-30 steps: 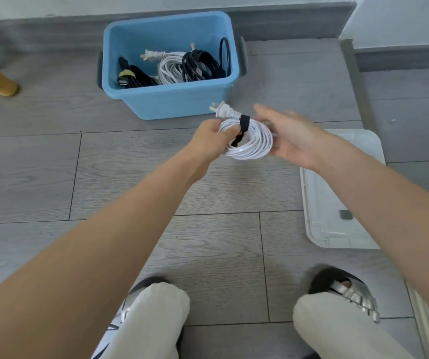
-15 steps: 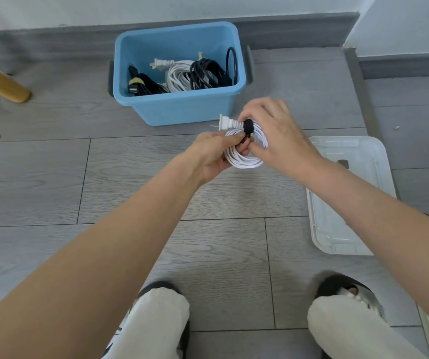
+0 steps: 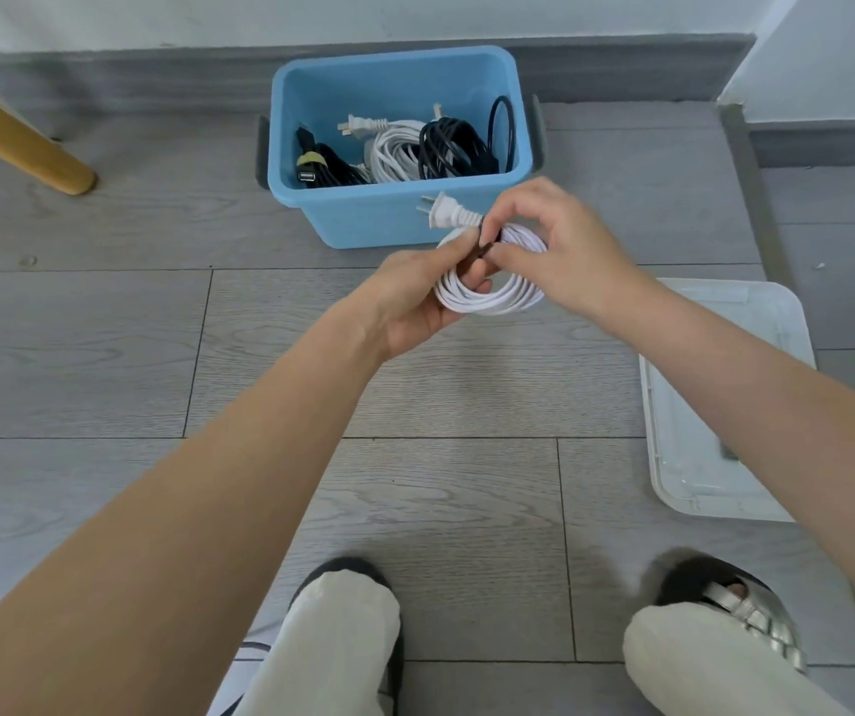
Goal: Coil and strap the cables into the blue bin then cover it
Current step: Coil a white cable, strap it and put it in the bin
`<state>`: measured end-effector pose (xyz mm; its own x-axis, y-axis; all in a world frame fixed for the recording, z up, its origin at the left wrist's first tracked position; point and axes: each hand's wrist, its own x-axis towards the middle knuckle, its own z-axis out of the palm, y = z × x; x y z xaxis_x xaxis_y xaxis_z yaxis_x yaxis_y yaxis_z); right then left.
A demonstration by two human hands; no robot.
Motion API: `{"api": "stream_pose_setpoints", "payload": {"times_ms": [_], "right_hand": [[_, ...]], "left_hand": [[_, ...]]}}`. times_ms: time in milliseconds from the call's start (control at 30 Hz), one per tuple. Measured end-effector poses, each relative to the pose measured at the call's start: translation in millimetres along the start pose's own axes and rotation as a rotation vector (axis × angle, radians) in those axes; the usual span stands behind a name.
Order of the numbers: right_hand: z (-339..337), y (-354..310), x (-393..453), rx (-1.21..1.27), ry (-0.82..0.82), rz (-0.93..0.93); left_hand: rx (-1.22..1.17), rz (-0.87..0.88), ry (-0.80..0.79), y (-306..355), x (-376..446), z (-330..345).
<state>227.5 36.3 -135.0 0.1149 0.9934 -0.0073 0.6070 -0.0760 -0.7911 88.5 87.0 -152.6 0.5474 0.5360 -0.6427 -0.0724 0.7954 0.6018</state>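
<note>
A: Where is the white coil (image 3: 492, 294)?

B: In the air just in front of the bin (image 3: 399, 147), held between both hands. Its plug (image 3: 448, 211) sticks up against the bin's front wall.

A: How are the hands set?

B: The left hand (image 3: 415, 297) has its fingers curled around the coil's left side. The right hand (image 3: 554, 245) pinches the black strap (image 3: 484, 245) at the top of the coil, thumb and fingers drawn together on it.

A: And inside the bin?

B: 3 bundles lie there: a black one with a yellow band (image 3: 322, 165) at the left, a white one (image 3: 391, 149) in the middle, and a black one (image 3: 453, 147) at the right.

A: Is the bin covered?

B: No. The lid (image 3: 699, 457) lies flat on the floor (image 3: 79, 328) to the right of the bin and nearer the person, partly under the right forearm.

A: Anything else near the bin?

B: A wooden leg (image 3: 17, 142) slants down to the floor well to its left. The bin's back sits close to the wall (image 3: 311, 12).
</note>
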Motion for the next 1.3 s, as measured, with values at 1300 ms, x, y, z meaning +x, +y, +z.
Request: {"api": "stream_pose_setpoints", "payload": {"times_ms": [1300], "right_hand": [[32,-64,113,0.55,0.163,0.421]], "left_hand": [[0.3,0.541,0.37,91,2,-49]]}}
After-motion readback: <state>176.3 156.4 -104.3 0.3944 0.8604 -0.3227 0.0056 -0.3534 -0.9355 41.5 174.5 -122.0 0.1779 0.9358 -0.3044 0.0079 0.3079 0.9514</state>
